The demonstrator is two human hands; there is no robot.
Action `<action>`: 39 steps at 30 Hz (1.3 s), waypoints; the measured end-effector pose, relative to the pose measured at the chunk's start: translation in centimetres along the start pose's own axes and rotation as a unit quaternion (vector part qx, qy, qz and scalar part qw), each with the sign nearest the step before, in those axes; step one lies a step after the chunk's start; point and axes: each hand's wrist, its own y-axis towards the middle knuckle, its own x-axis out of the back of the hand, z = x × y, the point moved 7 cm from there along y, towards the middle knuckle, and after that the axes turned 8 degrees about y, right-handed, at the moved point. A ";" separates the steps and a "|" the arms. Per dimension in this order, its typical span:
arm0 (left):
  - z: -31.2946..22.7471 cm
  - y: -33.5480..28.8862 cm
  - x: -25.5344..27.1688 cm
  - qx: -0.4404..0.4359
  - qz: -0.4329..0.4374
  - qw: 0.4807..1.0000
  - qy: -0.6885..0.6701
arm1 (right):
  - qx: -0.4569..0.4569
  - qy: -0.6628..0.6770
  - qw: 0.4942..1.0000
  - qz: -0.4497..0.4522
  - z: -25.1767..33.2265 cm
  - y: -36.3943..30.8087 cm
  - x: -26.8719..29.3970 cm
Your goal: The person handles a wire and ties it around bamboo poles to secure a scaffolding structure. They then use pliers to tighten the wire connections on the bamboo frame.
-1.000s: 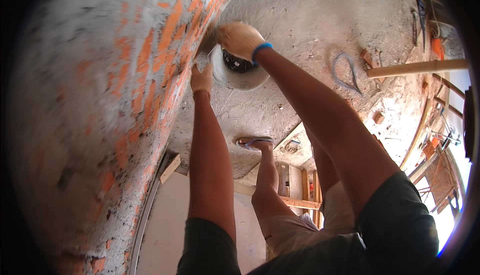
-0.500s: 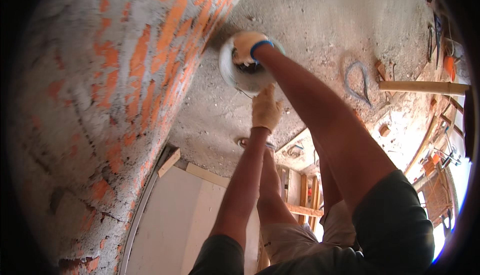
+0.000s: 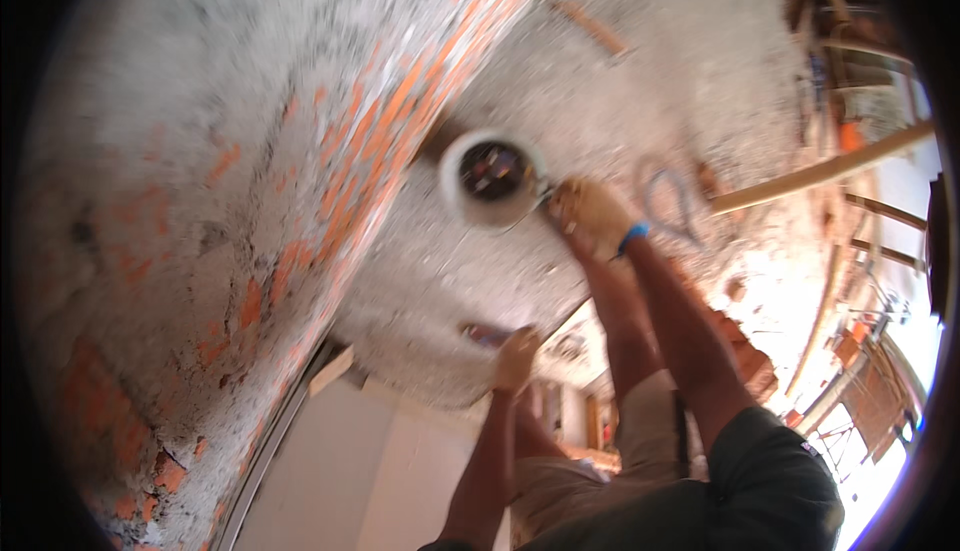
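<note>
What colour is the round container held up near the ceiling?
White, with a dark inside; the container shows in the head view.

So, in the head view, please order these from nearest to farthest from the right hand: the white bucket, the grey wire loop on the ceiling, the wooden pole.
From the right hand:
1. White bucket, touching it on its left.
2. Grey wire loop, just to its right.
3. Wooden pole, farther right, near the rim.

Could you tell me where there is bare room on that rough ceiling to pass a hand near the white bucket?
Free: the grey ceiling beyond the bucket, and the patch between bucket and left hand. Crowded: right of the bucket, where the gloved right hand holds its rim beside a wire loop; the brick wall closes its left.
</note>
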 end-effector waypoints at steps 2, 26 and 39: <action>-2.5 -2.6 4.3 -0.098 0.005 0.985 0.140 | -0.025 0.084 0.996 -0.031 3.0 -7.6 1.5; -28.7 -25.6 25.4 -0.027 -0.396 0.762 -0.512 | 0.204 0.268 0.933 0.128 36.9 -31.8 2.8; -30.4 -38.0 28.0 -0.091 -0.733 0.489 -0.464 | 0.506 0.098 0.783 0.347 53.6 -31.2 5.4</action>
